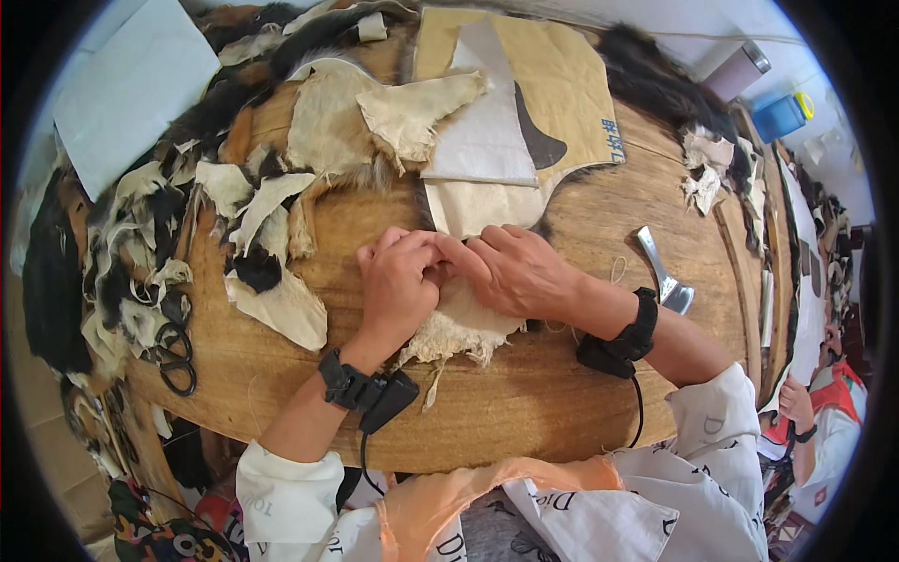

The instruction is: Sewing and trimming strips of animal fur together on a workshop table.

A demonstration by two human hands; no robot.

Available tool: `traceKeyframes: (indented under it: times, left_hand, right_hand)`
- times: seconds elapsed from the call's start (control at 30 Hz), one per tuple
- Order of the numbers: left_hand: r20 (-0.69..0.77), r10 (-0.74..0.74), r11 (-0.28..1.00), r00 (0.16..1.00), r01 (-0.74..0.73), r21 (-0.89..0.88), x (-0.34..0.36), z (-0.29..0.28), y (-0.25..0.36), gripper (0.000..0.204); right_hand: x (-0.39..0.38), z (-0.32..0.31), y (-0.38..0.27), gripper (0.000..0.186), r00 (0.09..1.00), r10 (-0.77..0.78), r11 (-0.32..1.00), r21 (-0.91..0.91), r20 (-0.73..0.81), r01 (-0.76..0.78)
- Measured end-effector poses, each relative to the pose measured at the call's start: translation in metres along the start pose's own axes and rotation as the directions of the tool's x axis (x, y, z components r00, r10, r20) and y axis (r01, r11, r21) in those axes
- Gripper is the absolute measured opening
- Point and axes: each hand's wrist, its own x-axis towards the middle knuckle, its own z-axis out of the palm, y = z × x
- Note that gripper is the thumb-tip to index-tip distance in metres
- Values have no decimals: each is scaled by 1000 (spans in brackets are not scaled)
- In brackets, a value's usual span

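Note:
My left hand (401, 276) and my right hand (515, 270) meet at the middle of the wooden table, fingers closed and pinching the edge of a pale piece of fur hide (464, 323). Its ragged lower end hangs toward me below my hands. The fingertips hide the pinched spot, so whether a needle is there cannot be seen. Just beyond my fingers lies a larger cream hide panel (478, 208), partly under a white sheet (479, 112) and a tan paper pattern (567, 75). A loop of thin thread (618, 270) lies beside my right wrist.
A metal blade tool (663, 272) rests right of my right forearm. Black-handled scissors (176, 360) lie at the left edge among fur scraps (140, 253). More hide pieces (328, 122) cover the far left. A pink tumbler (738, 71) and blue container (783, 116) stand far right; another person's hand (797, 405) shows below.

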Motion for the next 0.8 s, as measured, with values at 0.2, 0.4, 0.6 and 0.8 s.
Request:
traceKeyframes:
  times: [0.2,0.4,0.6,0.8]
  left_hand:
    - [-41,58,998,998,-59,-33,0,1,-1,10]
    - [-24,39,999,999,-39,2,-1,-1,0,13]
    - [-39,108,993,993,-106,56,-1,0,1,12]
    - [13,75,997,997,-75,0,-1,-2,2,4]
  right_hand:
    - [-7,-8,-7,35,978,-18,999,-48,-210,8]
    - [5,-9,-11,12,993,-107,989,-104,-48,101]
    - [4,-14,-10,5,981,-157,969,173,-113,175]
    - [-96,-132,39,23,538,840,81,997,-71,5]
